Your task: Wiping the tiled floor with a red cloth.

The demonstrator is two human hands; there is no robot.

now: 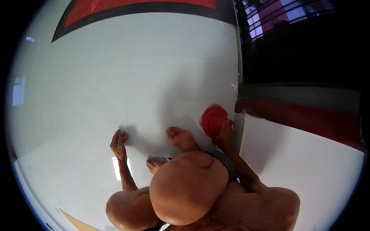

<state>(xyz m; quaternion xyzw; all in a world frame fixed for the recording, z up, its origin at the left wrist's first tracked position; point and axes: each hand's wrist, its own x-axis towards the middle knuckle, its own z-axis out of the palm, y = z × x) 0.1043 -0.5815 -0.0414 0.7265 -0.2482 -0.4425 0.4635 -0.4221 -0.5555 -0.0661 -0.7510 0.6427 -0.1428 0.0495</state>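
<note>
A bunched red cloth (214, 120) lies against the pale glossy floor (86, 86), near the base of the wall at the right. My right hand (225, 135) is on the cloth's near right side, with its fingers pressed to it; some of the fingers are hidden. At the left, my left hand (119, 142) holds nothing. Its fingers are loosely bent, close to a thin seam in the floor. My two bare feet (182, 139) stand between the hands, and my bent knee covers part of the view.
A white surface (303, 161) with a dark red edge band (289, 118) rises at the right. Beyond it is a dark opening with a barred window (255, 26). A red panel or mat with a black border (144, 10) lies at the far side.
</note>
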